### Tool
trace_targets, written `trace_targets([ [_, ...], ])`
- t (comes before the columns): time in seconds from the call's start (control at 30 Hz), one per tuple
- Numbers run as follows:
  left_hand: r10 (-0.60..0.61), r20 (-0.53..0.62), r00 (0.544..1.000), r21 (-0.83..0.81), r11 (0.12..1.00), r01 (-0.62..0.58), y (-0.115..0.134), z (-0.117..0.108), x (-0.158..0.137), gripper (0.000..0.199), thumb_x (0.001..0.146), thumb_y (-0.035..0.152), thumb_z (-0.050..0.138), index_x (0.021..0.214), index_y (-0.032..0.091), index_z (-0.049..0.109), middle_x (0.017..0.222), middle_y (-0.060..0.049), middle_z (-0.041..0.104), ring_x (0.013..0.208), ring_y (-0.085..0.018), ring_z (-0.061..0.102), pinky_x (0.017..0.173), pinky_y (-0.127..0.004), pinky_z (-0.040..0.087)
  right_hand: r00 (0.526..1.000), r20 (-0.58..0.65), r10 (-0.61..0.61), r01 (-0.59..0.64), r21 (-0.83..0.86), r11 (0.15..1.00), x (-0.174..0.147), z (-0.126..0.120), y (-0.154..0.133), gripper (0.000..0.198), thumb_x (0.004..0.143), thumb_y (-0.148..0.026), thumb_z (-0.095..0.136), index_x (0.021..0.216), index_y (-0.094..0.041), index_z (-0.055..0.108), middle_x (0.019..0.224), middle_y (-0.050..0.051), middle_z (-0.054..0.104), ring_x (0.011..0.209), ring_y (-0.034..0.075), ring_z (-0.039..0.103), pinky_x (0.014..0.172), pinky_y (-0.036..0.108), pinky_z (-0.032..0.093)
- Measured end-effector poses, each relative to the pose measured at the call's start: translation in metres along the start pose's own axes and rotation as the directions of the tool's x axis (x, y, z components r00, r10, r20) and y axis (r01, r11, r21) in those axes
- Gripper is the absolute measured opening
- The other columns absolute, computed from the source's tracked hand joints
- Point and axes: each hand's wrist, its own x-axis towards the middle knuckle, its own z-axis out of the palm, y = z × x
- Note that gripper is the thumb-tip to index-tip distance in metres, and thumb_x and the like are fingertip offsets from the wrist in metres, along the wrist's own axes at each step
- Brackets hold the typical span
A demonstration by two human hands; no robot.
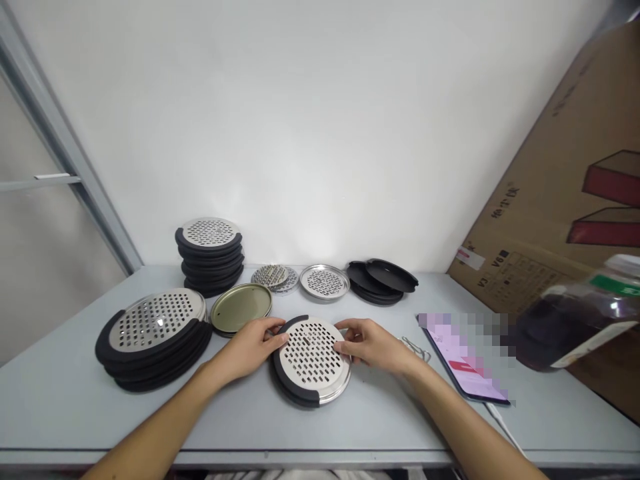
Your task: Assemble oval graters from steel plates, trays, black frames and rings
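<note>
Between my hands, near the front of the table, is a round perforated metal strainer disc [313, 357] with a black rim band along its left and lower side. My left hand [257, 343] grips its upper left edge, thumb on top. At the right edge, my right hand [367, 343] holds it between thumb and fingers; the undersides of the fingers are hidden. Close to my left hand lies an olive-gold round lid [243, 308]. Further left stands a stack of black-banded strainer discs [157, 337]. Behind, a taller stack [210, 257] leans near the wall.
Loose perforated plates [275, 277], a silver strainer plate [325, 282] and black round trays [383, 280] line the back. At right are a metal wire piece [417, 348], a phone [465, 363] with a white cable [503, 427], a dark-filled bottle [570, 327] and a cardboard box [555, 173].
</note>
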Motion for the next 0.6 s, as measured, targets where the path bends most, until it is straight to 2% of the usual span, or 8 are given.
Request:
trace_targets([
  [0.2, -0.023, -0.032, 0.999, -0.025, 0.999, 0.022, -0.0020, 0.0035, 0.0033, 0.041, 0.086, 0.043, 0.055, 0.112, 0.015, 0.068, 0.109, -0.009, 0.071, 0.095, -0.025, 0.065, 0.083, -0.032, 0.048, 0.999, 0.025, -0.034, 0.035, -0.052, 0.998, 0.0005, 0.0001, 0.0020, 0.042, 0.080, -0.045, 0.067, 0.111, -0.016, 0.064, 0.073, 0.003, 0.065, 0.064, 0.016, 0.059, 0.056, 0.026, 0.046],
  [0.37, -0.012, 0.001, 1.000, -0.064, 0.998, 0.012, 0.0000, 0.0023, 0.0028, 0.035, 0.087, 0.039, 0.054, 0.109, 0.016, 0.070, 0.106, -0.007, 0.072, 0.092, -0.024, 0.066, 0.078, -0.030, 0.049, 0.999, 0.029, -0.028, 0.030, -0.058, 0.998, 0.0013, 0.0003, 0.0016, 0.039, 0.080, -0.045, 0.067, 0.107, -0.016, 0.066, 0.072, 0.003, 0.066, 0.063, 0.015, 0.058, 0.055, 0.025, 0.045],
  [0.6, -0.030, -0.025, 0.999, -0.050, 0.998, 0.028, -0.0013, 0.0022, 0.0022, 0.035, 0.086, 0.038, 0.056, 0.109, 0.016, 0.070, 0.106, -0.007, 0.072, 0.091, -0.023, 0.066, 0.079, -0.030, 0.049, 0.999, 0.029, -0.034, 0.036, -0.054, 0.998, 0.0008, -0.0003, 0.0018, 0.036, 0.081, -0.044, 0.067, 0.105, -0.017, 0.066, 0.073, 0.002, 0.064, 0.063, 0.014, 0.057, 0.055, 0.024, 0.044],
])
